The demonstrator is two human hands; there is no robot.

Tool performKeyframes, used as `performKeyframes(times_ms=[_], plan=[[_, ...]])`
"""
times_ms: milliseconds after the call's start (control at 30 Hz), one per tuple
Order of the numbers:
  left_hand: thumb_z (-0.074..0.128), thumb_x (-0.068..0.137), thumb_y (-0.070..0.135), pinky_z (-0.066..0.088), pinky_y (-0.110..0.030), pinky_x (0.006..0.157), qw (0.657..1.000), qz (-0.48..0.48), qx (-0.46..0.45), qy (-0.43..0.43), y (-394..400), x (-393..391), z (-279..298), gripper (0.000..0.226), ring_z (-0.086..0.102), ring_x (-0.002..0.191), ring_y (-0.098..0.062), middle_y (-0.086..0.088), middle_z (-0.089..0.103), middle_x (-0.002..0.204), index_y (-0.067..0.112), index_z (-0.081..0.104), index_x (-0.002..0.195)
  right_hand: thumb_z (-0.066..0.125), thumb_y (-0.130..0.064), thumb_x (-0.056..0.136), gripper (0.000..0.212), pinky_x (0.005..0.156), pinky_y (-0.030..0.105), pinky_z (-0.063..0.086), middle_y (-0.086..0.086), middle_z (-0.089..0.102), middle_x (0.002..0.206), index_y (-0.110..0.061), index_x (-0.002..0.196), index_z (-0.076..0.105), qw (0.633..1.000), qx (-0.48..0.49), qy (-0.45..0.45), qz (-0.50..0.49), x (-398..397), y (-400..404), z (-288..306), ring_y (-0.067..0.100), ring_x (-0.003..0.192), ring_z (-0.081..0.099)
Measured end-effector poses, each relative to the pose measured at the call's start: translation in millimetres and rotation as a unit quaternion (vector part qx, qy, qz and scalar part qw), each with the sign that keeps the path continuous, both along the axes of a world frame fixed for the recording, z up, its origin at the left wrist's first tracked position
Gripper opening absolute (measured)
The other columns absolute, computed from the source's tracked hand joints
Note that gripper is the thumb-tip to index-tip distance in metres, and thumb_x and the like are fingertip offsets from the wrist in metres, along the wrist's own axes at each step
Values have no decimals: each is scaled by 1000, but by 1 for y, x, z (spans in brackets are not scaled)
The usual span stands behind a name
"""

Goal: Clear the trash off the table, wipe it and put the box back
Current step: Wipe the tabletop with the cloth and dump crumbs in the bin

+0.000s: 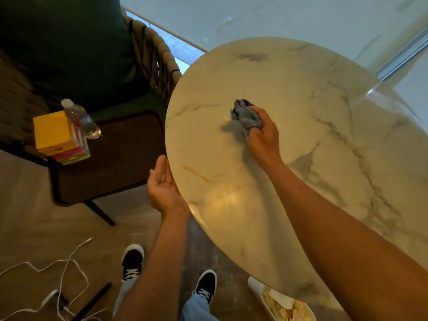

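1. The table [301, 117], a round marble-look top, carries no trash that I can see; the clearing step looks done.
2. Wiping appears to be the step in hand. The right hand [262, 135] grips a bunched grey cloth [245, 113] and presses it to the table near the middle. A small pale speck lies just beside the cloth; what it is I cannot tell.
3. The left hand [162, 188] holds nothing: fingers straight, palm up, cupped against the near-left table edge, seemingly placed to catch crumbs swept off.
4. A faint brownish streak shows on the table near that hand. By my reading most of the top remains to be wiped.
5. The box [54, 133], yellow, is off the table: it sits on a brown seat [120, 156] to the left, on top of a pink and yellow pack, with a bottle [81, 118] leaning against it. Putting it back is not yet done.
6. A white bin [281, 302] with pale scraps stands on the floor under the near table edge.
7. A white cable [62, 272] trails across the floor by the shoes, a trip risk on the way to the box. Nothing on the table blocks the cloth.
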State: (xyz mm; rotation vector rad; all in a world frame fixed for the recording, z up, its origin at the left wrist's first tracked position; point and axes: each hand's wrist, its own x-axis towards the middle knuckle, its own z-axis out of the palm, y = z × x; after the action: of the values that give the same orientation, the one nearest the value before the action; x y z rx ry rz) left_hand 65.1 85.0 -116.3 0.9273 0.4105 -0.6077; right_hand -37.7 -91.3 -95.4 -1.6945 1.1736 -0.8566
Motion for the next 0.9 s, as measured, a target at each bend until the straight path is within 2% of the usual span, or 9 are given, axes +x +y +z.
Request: performKeyframes(times_ms=[100,233,333,433,567,633,767,833,900], plan=[[33,101,28,53,-21,81,1000,-4,6,3,-1,1,-1,39,65,103,-11,-4,70,107,6,64,114,55,-18,89,33,94,25,44,3,64,122,-16,121,63,997,-10,73,21,16,-21,-10,20,113,58],[34,100,27,52,-24,85,1000,8,2,11,-3,2,-3,39,66,104,-13,-5,70,107,6,65,109,44,-25,78,48,84,20,36,3,62,125,-18,121,63,972,-56,152,168,52,5,4,22,113,55],[33,101,25,53,-26,85,1000,20,-6,19,-2,1,-3,40,66,103,-16,-8,70,108,2,63,114,40,-19,75,53,87,15,32,6,59,130,-14,123,62,947,-79,150,271,61,44,8,25,117,52],[33,101,24,53,-30,87,998,15,-45,40,-1,2,-4,38,68,99,-19,-7,73,97,5,64,110,43,-20,78,47,91,21,35,3,57,127,-20,121,62,926,-57,145,344,48,79,6,19,115,52],[35,100,27,50,-36,92,998,-6,-32,46,7,-5,-5,37,64,105,-24,-8,68,110,10,66,110,45,-18,80,37,90,29,46,4,58,121,-24,112,63,906,-42,149,394,14,112,2,17,109,55],[33,101,26,50,-34,93,998,4,-23,50,12,-13,-2,38,64,106,-21,-9,67,115,8,64,114,46,-9,78,38,93,32,49,2,62,119,-22,109,64,935,4,71,348,2,116,5,16,108,59],[31,101,23,55,-21,79,998,27,-17,54,14,-21,5,41,67,100,-13,-7,69,109,2,62,117,48,-2,79,33,81,27,47,2,67,100,-17,103,65,995,5,-74,69,-30,82,16,11,90,62],[31,100,23,55,-20,76,998,31,-15,52,13,-22,7,40,67,99,-13,-5,71,104,3,63,116,51,-11,78,28,75,27,44,2,65,95,-24,99,65,995,-21,-78,-61,-60,54,16,12,83,58],[31,100,23,54,-21,76,998,33,-14,48,14,-24,9,40,68,100,-14,-6,71,106,2,63,116,50,-11,79,31,81,29,47,0,65,101,-24,102,65,990,-25,-24,-135,-95,36,9,18,91,60]])
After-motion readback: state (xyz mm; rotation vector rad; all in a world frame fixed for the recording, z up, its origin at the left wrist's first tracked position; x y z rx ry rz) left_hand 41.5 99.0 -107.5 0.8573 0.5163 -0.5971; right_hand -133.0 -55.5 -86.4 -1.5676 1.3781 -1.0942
